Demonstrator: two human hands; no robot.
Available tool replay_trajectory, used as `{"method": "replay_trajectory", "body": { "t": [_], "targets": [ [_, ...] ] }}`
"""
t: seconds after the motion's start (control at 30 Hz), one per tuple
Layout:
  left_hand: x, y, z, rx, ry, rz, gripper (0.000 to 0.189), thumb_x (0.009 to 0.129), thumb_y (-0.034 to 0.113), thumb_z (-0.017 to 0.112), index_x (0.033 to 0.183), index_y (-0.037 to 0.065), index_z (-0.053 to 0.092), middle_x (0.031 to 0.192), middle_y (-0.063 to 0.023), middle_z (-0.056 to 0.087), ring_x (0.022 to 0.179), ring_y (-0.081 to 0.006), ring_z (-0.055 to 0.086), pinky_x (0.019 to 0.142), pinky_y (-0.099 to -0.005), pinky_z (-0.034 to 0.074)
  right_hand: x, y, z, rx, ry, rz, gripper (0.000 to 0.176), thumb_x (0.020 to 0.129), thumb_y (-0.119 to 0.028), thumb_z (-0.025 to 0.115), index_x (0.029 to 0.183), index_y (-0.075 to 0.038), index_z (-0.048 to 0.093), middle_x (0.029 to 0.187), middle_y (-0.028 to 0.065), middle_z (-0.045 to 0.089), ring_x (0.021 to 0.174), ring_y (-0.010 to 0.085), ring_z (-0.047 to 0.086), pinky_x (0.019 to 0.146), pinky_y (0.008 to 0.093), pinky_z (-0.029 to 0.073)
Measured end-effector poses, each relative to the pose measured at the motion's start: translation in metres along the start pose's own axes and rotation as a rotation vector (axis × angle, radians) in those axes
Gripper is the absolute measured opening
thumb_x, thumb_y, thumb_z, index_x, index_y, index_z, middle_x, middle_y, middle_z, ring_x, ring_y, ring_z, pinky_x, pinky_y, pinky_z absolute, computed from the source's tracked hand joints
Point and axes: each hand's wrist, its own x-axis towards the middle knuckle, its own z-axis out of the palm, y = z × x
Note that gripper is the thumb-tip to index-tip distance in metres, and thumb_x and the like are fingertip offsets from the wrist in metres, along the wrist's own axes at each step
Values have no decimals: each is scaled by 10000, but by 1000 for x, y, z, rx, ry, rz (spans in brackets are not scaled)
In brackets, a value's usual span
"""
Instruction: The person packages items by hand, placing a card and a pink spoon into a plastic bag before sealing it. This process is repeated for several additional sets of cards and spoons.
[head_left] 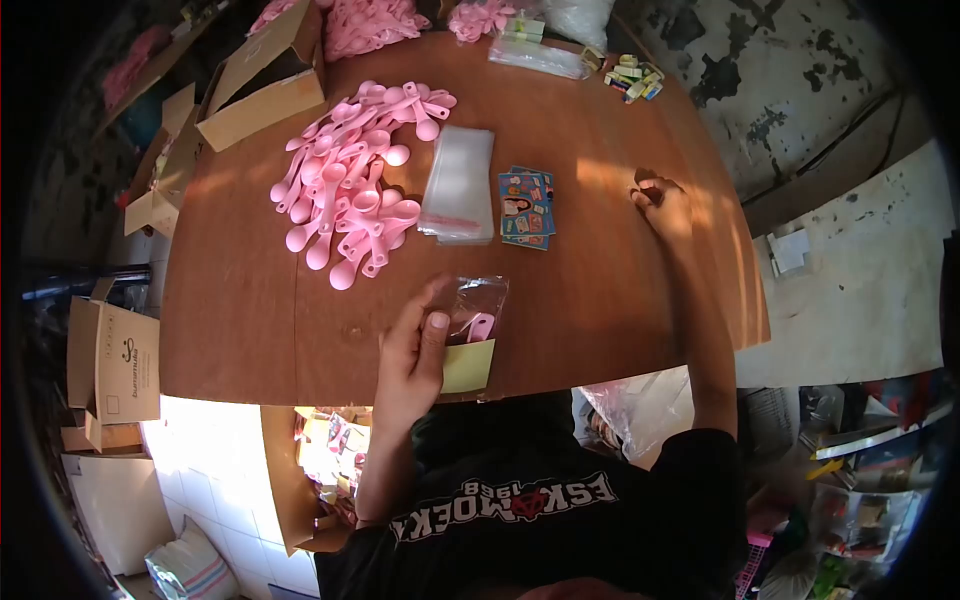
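Observation:
My left hand (pixel 412 352) grips a small clear plastic bag (pixel 478 312) at the near table edge; a pink spoon and a yellow card show inside it. My right hand (pixel 664 204) rests far out on the right side of the brown table (pixel 250 310), fingers curled, with nothing visible in it. Between the hands lie a stack of blue picture cards (pixel 525 209) and a pile of clear bags (pixel 459 185). A heap of pink plastic spoons (pixel 355 195) spreads to the left of the bags.
An open cardboard box (pixel 262 80) stands at the far left corner of the table. More pink spoons (pixel 370 22) and small coloured packets (pixel 633 77) lie at the far edge. Cardboard boxes (pixel 112 362) sit on the floor to the left, with another below the table edge.

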Motion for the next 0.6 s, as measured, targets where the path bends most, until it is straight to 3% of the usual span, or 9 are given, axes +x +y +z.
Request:
{"method": "replay_trajectory", "body": {
  "t": [0.07,0.17,0.2,0.23,0.3,0.4,0.5,0.6],
  "targets": [
    [1,0,6,3,49,1,377,1025,149,467,1367,-12,468,987,-135,722,934,-162,671,849,-270,492,-8,-14,-17,-182,261,-168,289,810,-226,736,1045,-62,697,963,149,686,860,275,670,779,378,523],
    [3,-4,-1,-8,79,25,374,1026,153,468,1364,-8,461,973,-122,726,911,-156,674,822,-269,497,-26,-68,-15,28,341,-259,253,831,-185,712,1049,-57,696,956,135,687,812,253,663,725,350,518],
    [5,-4,3,-14,95,24,374,1026,153,468,1364,-8,461,973,-122,726,911,-156,674,822,-269,497,-40,-102,-24,178,244,-265,221,841,-158,704,1032,-46,700,925,115,689,777,214,654,676,314,507],
    [8,-2,5,-8,76,39,376,1026,158,471,1366,-2,455,968,-121,726,908,-157,676,816,-273,500,-54,-131,-28,301,151,-418,199,852,-140,708,1022,-36,702,888,78,692,750,151,637,648,275,494],
    [11,4,7,8,61,50,378,1026,162,474,1369,5,450,963,-119,726,905,-157,678,810,-277,503,-95,-185,-30,639,-250,-386,196,885,-140,703,1034,-14,705,920,35,703,775,75,617,624,215,469],
    [13,7,9,56,-7,57,386,1026,168,473,1382,24,434,961,-130,720,886,-165,682,795,-289,508,-133,-239,-32,771,-555,-379,366,841,-251,759,1133,-48,672,941,30,697,906,90,609,809,252,455],
    [11,8,10,75,-13,94,391,1027,149,462,1394,21,424,1018,-141,709,888,-167,679,782,-291,510,-144,-270,-39,773,-575,-505,146,866,-96,702,964,11,692,890,86,681,829,153,637,753,283,501],
    [8,13,4,14,-19,63,485,1019,179,480,1457,30,336,1155,-172,660,982,-215,667,856,-320,502,-144,-290,-56,628,-462,-642,83,866,-63,684,879,19,687,830,96,670,782,167,643,710,285,499]
  ]
}}
